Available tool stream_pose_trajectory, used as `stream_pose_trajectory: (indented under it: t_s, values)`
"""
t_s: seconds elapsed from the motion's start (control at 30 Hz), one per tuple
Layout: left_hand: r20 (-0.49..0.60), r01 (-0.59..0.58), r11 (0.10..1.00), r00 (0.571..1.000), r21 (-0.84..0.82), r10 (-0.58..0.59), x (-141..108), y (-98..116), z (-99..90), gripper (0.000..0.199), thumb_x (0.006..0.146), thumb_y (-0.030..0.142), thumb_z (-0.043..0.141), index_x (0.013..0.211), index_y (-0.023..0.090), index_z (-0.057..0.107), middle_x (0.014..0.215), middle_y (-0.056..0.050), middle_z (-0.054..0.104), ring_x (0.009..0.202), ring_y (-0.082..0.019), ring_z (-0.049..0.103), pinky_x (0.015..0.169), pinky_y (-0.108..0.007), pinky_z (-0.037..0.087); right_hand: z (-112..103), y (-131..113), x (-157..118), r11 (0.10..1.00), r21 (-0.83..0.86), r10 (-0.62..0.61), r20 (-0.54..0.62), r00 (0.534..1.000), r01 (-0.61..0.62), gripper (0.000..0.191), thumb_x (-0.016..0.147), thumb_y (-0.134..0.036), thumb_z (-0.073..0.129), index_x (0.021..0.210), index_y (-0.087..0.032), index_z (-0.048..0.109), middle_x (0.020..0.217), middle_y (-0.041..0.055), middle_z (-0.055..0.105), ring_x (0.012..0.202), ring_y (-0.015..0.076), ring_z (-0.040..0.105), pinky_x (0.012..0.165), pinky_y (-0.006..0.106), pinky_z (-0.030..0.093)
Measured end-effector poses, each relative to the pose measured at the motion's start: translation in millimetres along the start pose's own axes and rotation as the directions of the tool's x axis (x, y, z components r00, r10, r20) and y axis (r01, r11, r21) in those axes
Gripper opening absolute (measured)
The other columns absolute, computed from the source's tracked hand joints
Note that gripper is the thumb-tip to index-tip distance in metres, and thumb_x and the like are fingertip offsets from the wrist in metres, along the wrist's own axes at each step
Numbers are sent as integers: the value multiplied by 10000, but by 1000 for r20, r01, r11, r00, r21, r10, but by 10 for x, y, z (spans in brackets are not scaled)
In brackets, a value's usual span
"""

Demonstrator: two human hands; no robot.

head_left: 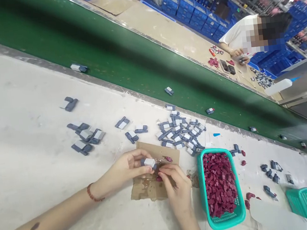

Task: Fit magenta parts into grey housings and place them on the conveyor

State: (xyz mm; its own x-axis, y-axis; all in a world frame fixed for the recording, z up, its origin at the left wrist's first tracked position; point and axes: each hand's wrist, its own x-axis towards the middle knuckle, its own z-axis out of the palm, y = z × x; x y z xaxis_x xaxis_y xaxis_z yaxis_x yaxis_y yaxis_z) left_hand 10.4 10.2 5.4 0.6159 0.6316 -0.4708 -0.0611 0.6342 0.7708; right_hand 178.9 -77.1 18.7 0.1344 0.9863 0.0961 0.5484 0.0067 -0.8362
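Observation:
My left hand (134, 166) grips a small toy car part (149, 162), dark blue-grey with a white block on top, between thumb and fingers. Close beside it, the fingertips of my right hand (177, 185) are pinched together; whatever they hold is too small or hidden to name. Both hands are over a stained cardboard sheet (145, 191), where a few dark red pieces (168, 159) lie. To the right stands a teal basket (204, 194) filled with dark red plastic pieces (220, 184). Beyond the cardboard is a pile of similar blue-grey and white parts (178, 130).
A green conveyor belt (127, 72) runs diagonally past the table (36, 149), carrying several scattered parts. Loose blue-grey parts (85, 133) lie at left. A second teal basket (306, 201) stands at right. Across the belt, a co-worker (243, 32) handles small pieces near blue crates (186, 7).

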Motion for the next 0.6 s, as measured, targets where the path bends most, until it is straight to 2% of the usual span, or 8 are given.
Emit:
stream_pose_trajectory:
  t_s: [0.1,0.17,0.27,0.37,0.47,0.6]
  values:
    - [0,-94,995,996,20,94,-7,-27,-5,350,650,366,801,836,184,567,843,-23,662,754,-178,636,675,-291,519,56,9,24,995,-53,-77,53,996,79,202,905,-156,530,911,-228,719,881,63,715,835,185,683,765,308,562]
    - [17,-143,990,990,6,143,-16,-38,2,315,707,364,762,855,193,543,898,-31,649,841,-186,633,731,-297,516,60,12,21,994,-70,-76,56,996,80,199,906,-152,534,923,-226,718,897,66,718,846,185,683,771,308,560]
    - [81,-152,988,985,-23,153,-36,-68,14,282,798,383,681,903,214,481,891,-23,630,871,-179,626,774,-305,502,32,16,7,998,-55,-20,-6,1000,20,172,892,-149,560,892,-220,717,873,55,714,819,177,680,747,291,555]
    - [135,-142,990,981,-9,142,-51,-105,17,270,854,413,609,951,226,440,837,3,588,748,-152,599,732,-309,491,2,32,1,999,-30,26,-88,996,-29,155,874,-160,580,844,-212,723,828,49,709,787,177,675,715,286,545]
    - [153,-138,989,980,44,130,-56,-126,18,277,874,439,566,1002,226,444,814,3,571,706,-152,555,700,-309,474,-14,60,9,992,34,121,-121,985,-118,132,846,-186,613,800,-210,734,806,50,713,785,188,670,712,300,537]
    - [180,-113,987,979,111,92,-57,-136,30,288,878,469,543,995,213,479,789,-12,580,697,-159,534,688,-309,460,-18,80,35,916,297,329,-171,929,-270,93,788,-241,672,749,-188,738,774,58,704,738,192,661,642,292,537]
